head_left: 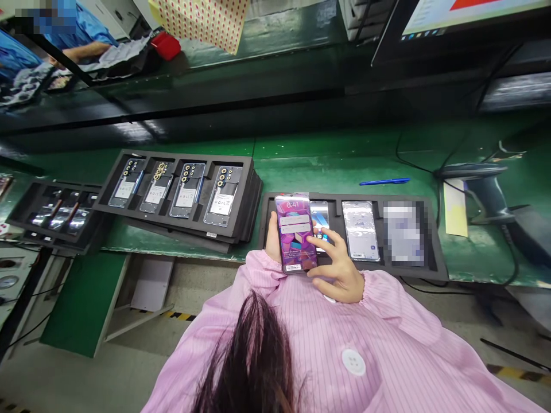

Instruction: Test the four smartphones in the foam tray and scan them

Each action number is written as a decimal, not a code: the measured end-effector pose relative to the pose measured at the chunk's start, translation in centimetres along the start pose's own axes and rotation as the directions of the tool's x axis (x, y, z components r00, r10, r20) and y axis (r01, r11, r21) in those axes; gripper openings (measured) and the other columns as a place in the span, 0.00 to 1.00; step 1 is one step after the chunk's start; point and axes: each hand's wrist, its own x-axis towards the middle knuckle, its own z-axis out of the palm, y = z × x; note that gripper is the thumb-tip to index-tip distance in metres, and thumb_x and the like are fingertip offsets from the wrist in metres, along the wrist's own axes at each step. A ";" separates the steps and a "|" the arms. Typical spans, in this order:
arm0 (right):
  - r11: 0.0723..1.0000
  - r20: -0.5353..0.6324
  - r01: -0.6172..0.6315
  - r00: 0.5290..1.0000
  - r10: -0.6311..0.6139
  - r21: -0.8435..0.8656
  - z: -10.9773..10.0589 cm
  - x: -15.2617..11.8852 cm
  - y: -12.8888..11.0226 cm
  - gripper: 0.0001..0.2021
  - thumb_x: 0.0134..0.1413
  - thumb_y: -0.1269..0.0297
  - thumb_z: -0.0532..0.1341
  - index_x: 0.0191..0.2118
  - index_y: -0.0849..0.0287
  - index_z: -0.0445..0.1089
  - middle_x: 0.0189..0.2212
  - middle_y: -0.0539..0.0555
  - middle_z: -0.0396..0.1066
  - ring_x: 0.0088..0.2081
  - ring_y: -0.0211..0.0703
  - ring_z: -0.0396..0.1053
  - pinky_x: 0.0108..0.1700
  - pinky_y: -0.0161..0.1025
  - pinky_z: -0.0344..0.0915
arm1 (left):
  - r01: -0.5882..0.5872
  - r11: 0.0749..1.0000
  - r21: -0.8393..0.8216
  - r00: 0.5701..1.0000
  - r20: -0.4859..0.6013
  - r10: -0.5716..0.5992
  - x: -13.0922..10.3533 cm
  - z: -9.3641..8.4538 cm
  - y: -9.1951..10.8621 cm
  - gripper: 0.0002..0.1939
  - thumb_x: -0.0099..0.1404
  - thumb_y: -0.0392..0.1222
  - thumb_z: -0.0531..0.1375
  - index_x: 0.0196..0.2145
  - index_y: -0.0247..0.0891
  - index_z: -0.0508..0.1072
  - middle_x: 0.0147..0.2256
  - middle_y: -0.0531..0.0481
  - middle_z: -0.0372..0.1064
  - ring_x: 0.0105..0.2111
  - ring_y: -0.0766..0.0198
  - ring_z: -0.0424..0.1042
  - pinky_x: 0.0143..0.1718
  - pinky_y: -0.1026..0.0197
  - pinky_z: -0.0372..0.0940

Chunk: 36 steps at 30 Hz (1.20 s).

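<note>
My left hand (272, 240) holds a phone (297, 234) upright by its left edge; its lit screen shows 6:41 over a purple and pink picture. At the phone's right side is my right hand (338, 267), fingers spread, the index fingertip at the screen. Behind the hands lies a black foam tray (437, 252) on the green bench. In it are a phone with a lit screen (319, 215), partly hidden by my right hand, a pale-screened phone (360, 229) and a blurred-out item (403, 234).
Stacked foam trays (253, 195) at the left hold several phones, backs up. Farther left is another tray (26, 201). A blue pen (384, 181), yellow paper (455, 209), a scanner (486, 189) and cables lie rightward. A monitor (465, 34) stands above; a person's arm (88, 51) shows upper left.
</note>
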 end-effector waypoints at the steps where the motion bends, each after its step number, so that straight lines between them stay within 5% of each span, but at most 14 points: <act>1: 1.000 -0.001 -0.001 1.000 0.001 -0.003 0.0 0.0 0.0 0.09 0.47 0.63 0.57 0.26 0.53 0.75 0.61 0.45 0.49 0.60 0.63 0.42 0.57 0.63 0.43 | -0.017 1.000 0.004 1.000 0.014 0.017 0.1 0.0 0.0 0.41 0.57 0.70 0.41 0.40 0.27 0.71 0.34 0.39 0.72 0.34 0.58 0.72 0.38 0.57 0.65; 6: 0.999 0.010 -0.026 1.000 0.027 -0.045 0.1 0.0 -0.1 0.09 0.49 0.62 0.56 0.29 0.52 0.75 0.61 0.46 0.48 0.61 0.62 0.42 0.57 0.63 0.44 | -0.032 0.999 0.019 0.999 0.014 0.032 0.2 0.1 -0.1 0.41 0.57 0.70 0.41 0.40 0.28 0.71 0.33 0.40 0.72 0.34 0.57 0.72 0.38 0.56 0.65; 8: 0.988 0.019 -0.108 0.994 0.111 -0.112 0.2 0.0 -0.1 0.12 0.52 0.61 0.55 0.38 0.50 0.74 0.62 0.48 0.47 0.61 0.62 0.41 0.57 0.64 0.43 | -0.009 1.000 0.013 1.000 -0.024 0.009 0.1 0.3 -0.2 0.41 0.56 0.70 0.41 0.41 0.28 0.71 0.34 0.40 0.72 0.35 0.57 0.72 0.40 0.54 0.65; 11: 0.957 -0.021 -0.228 0.973 0.228 -0.180 0.4 0.0 0.1 0.26 0.56 0.58 0.51 0.61 0.52 0.52 0.63 0.57 0.43 0.62 0.60 0.39 0.57 0.65 0.44 | 0.002 1.000 0.018 0.996 -0.090 -0.001 0.0 0.3 -0.4 0.40 0.56 0.70 0.42 0.44 0.31 0.69 0.38 0.40 0.71 0.40 0.54 0.71 0.45 0.51 0.63; 13: 0.956 -0.050 -0.240 0.971 0.235 -0.166 0.5 0.0 0.3 0.32 0.57 0.56 0.49 0.65 0.54 0.37 0.63 0.59 0.40 0.62 0.59 0.39 0.58 0.64 0.44 | -0.004 1.000 0.029 0.996 -0.091 0.007 -0.1 0.3 -0.6 0.40 0.56 0.70 0.42 0.45 0.31 0.69 0.38 0.40 0.71 0.41 0.53 0.70 0.46 0.50 0.62; 17: 0.964 -0.095 -0.245 0.967 0.236 -0.101 0.2 -0.2 0.6 0.31 0.58 0.56 0.48 0.64 0.54 0.39 0.63 0.59 0.44 0.62 0.56 0.43 0.59 0.61 0.46 | 0.008 0.999 0.051 0.997 -0.075 -0.004 0.0 0.2 -0.6 0.43 0.54 0.72 0.42 0.41 0.28 0.71 0.34 0.39 0.72 0.38 0.53 0.71 0.44 0.51 0.64; 20: 0.951 -0.181 -0.297 0.943 0.278 -0.083 -0.4 -1.0 1.2 0.29 0.58 0.58 0.49 0.63 0.54 0.43 0.61 0.59 0.49 0.61 0.54 0.47 0.59 0.59 0.48 | -0.022 0.994 0.106 0.984 -0.175 0.040 0.2 -0.6 0.4 0.42 0.54 0.72 0.43 0.40 0.28 0.71 0.34 0.39 0.72 0.37 0.54 0.72 0.43 0.53 0.65; 24: 0.903 -0.274 -0.393 0.900 0.339 -0.174 -0.7 -3.2 2.8 0.22 0.58 0.61 0.48 0.59 0.54 0.55 0.56 0.58 0.57 0.59 0.53 0.52 0.57 0.57 0.51 | -0.061 0.933 0.355 0.881 -0.420 0.218 0.9 -3.6 3.0 0.25 0.61 0.59 0.51 0.37 0.32 0.72 0.30 0.45 0.73 0.30 0.62 0.73 0.39 0.59 0.66; 29: 0.858 0.012 -0.302 0.941 0.337 -0.417 1.4 -4.9 4.2 0.13 0.57 0.62 0.51 0.39 0.54 0.72 0.54 0.57 0.61 0.58 0.60 0.48 0.54 0.64 0.49 | 0.122 0.840 0.529 0.776 -0.579 0.251 2.5 -6.9 4.8 0.26 0.58 0.62 0.52 0.28 0.32 0.71 0.21 0.47 0.70 0.21 0.63 0.70 0.29 0.61 0.65; 32: 0.826 0.125 -0.275 0.917 0.380 -0.491 2.8 -4.2 4.4 0.14 0.56 0.61 0.52 0.42 0.53 0.72 0.57 0.57 0.57 0.58 0.62 0.47 0.53 0.68 0.46 | 0.133 0.777 0.615 0.718 -0.600 0.352 3.3 -7.9 4.8 0.27 0.57 0.63 0.52 0.26 0.33 0.71 0.18 0.49 0.67 0.21 0.63 0.70 0.27 0.62 0.64; 36: 0.806 0.164 -0.293 0.889 0.428 -0.514 3.9 -3.3 4.4 0.15 0.55 0.60 0.53 0.46 0.53 0.70 0.59 0.58 0.54 0.58 0.65 0.46 0.51 0.72 0.44 | 0.049 0.569 0.821 0.651 -0.459 0.605 3.0 -8.4 4.4 0.22 0.58 0.58 0.54 0.28 0.34 0.71 0.22 0.48 0.69 0.31 0.60 0.71 0.36 0.60 0.63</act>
